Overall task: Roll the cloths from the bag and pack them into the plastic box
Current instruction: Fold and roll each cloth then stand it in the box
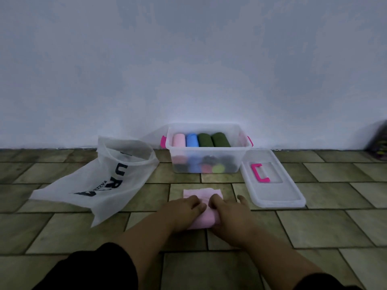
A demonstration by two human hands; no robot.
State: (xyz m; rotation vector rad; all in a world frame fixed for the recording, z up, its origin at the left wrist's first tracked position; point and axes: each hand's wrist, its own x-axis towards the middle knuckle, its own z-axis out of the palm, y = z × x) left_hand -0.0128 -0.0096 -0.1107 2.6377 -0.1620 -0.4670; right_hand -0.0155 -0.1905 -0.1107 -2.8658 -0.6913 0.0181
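Observation:
A pink cloth (201, 193) lies on the tiled floor in front of me, partly rolled at its near end. My left hand (184, 210) and my right hand (228, 210) both press on the roll, fingers curled over it. Beyond it stands the clear plastic box (206, 151) with pink handles, against the wall. It holds several rolled cloths: pink (179, 140), blue (192, 140) and two dark green (213, 140) on top, more below. The white translucent bag (100, 185) lies open on the floor to the left.
The box's clear lid (278, 193) with a pink handle lies flat on the floor to the right of the cloth. A pale wall runs behind everything. A dark object (378, 143) stands at the far right by the wall.

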